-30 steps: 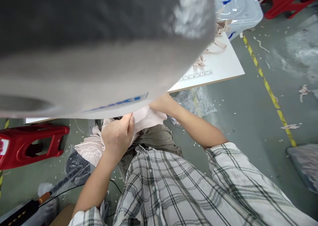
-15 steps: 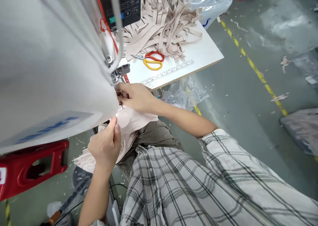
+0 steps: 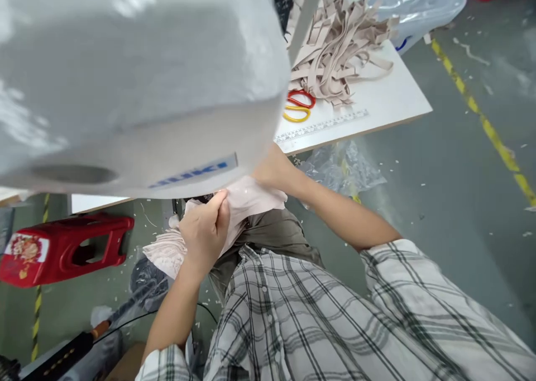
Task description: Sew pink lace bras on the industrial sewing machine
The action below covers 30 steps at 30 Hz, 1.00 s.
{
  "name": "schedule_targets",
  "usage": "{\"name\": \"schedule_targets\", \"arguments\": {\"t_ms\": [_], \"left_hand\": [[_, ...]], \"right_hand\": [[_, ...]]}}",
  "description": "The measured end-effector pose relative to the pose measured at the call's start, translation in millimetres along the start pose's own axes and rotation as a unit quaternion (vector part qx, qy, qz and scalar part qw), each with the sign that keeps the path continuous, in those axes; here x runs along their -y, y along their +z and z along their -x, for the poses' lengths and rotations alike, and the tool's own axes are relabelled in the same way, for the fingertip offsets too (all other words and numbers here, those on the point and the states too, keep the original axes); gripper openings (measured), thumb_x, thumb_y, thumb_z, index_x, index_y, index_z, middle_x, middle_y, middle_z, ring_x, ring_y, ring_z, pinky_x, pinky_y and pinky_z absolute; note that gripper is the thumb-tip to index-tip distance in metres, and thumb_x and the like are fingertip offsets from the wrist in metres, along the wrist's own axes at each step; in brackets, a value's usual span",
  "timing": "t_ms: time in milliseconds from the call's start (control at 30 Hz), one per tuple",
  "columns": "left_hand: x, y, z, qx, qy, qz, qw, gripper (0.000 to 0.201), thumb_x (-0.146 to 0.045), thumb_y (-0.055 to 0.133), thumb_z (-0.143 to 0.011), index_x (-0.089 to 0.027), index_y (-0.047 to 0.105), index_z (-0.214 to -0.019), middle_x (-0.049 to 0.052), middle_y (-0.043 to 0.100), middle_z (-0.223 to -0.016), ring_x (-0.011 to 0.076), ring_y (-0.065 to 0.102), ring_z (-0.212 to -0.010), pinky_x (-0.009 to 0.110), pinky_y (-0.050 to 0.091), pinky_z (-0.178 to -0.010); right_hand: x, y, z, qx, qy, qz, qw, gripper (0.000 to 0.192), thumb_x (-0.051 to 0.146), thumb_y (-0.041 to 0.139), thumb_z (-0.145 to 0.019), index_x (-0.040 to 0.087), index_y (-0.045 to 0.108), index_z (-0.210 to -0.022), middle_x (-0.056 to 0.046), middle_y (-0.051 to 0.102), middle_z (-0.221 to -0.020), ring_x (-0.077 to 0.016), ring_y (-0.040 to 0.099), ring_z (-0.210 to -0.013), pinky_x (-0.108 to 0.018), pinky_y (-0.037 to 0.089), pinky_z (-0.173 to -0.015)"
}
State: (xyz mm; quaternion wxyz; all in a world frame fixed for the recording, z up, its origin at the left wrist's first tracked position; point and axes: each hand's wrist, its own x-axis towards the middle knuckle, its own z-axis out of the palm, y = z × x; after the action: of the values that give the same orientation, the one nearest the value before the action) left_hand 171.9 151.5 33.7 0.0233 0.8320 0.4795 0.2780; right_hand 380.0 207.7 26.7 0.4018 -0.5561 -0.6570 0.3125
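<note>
White bench (image 3: 377, 104) above grey concrete floor (image 3: 439, 174). We see pale pink fabric piece (image 3: 251, 199) at bench edge, over lap. Left hand (image 3: 205, 230) grip pinched on it. Right hand (image 3: 272, 171) mostly hidden under grey-white sewing machine head (image 3: 134, 79); we cannot tell its grip. Beyond: red-and-yellow scissors (image 3: 298, 106), beige strip pile (image 3: 339, 51), red plastic stool (image 3: 62, 247).
</note>
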Motion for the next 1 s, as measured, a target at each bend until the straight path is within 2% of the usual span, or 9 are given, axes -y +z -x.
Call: {"name": "schedule_targets", "arguments": {"t_ms": [200, 400, 567, 700, 833, 933, 1000], "left_hand": [[-11.1, -2.8, -7.2, 0.012, 0.006, 0.014, 1.000, 0.032, -0.031, 0.049, -0.102, -0.020, 0.079, -0.104, 0.002, 0.079, -0.074, 0.0131, 0.066, -0.058, 0.025, 0.040, -0.058], [-16.5, -2.2, -10.8, -0.028, 0.055, 0.023, 0.998, 0.028, -0.025, 0.049, -0.101, -0.019, 0.076, -0.100, -0.001, 0.070, -0.059, 0.0126, 0.060, -0.050, 0.028, 0.033, -0.052], [-19.5, -0.8, -12.5, -0.042, 0.062, 0.010, 0.997, 0.024, -0.025, 0.052, -0.099, -0.020, 0.075, -0.097, -0.003, 0.062, -0.051, 0.0119, 0.055, -0.045, 0.029, 0.028, -0.050], [-20.1, -1.5, -13.5, -0.043, 0.069, 0.012, 0.997, 0.024, -0.025, 0.052, -0.100, -0.019, 0.076, -0.098, -0.002, 0.063, -0.051, 0.0116, 0.056, -0.045, 0.029, 0.028, -0.050], [-17.1, -2.6, -11.5, -0.031, 0.063, 0.017, 0.997, 0.027, -0.025, 0.050, -0.100, -0.019, 0.077, -0.100, -0.001, 0.069, -0.057, 0.0122, 0.061, -0.049, 0.027, 0.034, -0.052], [-12.9, -5.2, -9.3, -0.022, 0.040, 0.030, 0.999, 0.028, -0.027, 0.051, -0.101, -0.018, 0.077, -0.100, 0.002, 0.077, -0.070, 0.0133, 0.067, -0.058, 0.025, 0.042, -0.057], [-9.5, -8.8, -7.7, -0.004, 0.025, 0.052, 0.998, 0.029, -0.028, 0.051, -0.102, -0.017, 0.078, -0.100, 0.004, 0.080, -0.080, 0.0141, 0.071, -0.064, 0.023, 0.046, -0.060]], "right_hand": [[3.6, -1.0, 0.1, 0.009, 0.029, 0.006, 1.000, 0.015, 0.037, 0.060, -0.091, 0.024, 0.065, -0.093, 0.000, 0.067, -0.073, -0.0196, 0.059, -0.069, -0.033, 0.045, -0.066], [12.8, -4.5, -0.5, 0.024, 0.041, -0.014, 0.999, 0.012, 0.034, 0.057, -0.090, 0.024, 0.064, -0.092, 0.002, 0.064, -0.068, -0.0195, 0.059, -0.067, -0.033, 0.046, -0.066], [14.9, -5.5, -1.1, 0.021, 0.067, -0.006, 0.998, 0.012, 0.034, 0.058, -0.087, 0.023, 0.062, -0.090, 0.004, 0.057, -0.060, -0.0190, 0.056, -0.064, -0.032, 0.044, -0.065], [10.1, -6.1, -2.1, 0.012, 0.056, 0.006, 0.998, 0.013, 0.036, 0.057, -0.089, 0.023, 0.060, -0.087, 0.004, 0.053, -0.059, -0.0172, 0.052, -0.061, -0.031, 0.040, -0.061], [1.2, -5.9, -0.3, 0.008, 0.033, -0.030, 0.999, 0.017, 0.038, 0.055, -0.093, 0.023, 0.062, -0.095, 0.003, 0.060, -0.067, -0.0163, 0.052, -0.063, -0.030, 0.042, -0.065], [-6.0, -2.3, 7.9, 0.003, 0.048, -0.098, 0.994, 0.023, 0.043, 0.056, -0.094, 0.022, 0.063, -0.098, 0.002, 0.064, -0.075, -0.0160, 0.055, -0.069, -0.030, 0.046, -0.072], [-10.4, 2.4, 20.1, 0.004, 0.087, -0.200, 0.976, 0.028, 0.048, 0.058, -0.093, 0.021, 0.064, -0.097, 0.001, 0.065, -0.079, -0.0152, 0.057, -0.073, -0.029, 0.047, -0.074]]}}
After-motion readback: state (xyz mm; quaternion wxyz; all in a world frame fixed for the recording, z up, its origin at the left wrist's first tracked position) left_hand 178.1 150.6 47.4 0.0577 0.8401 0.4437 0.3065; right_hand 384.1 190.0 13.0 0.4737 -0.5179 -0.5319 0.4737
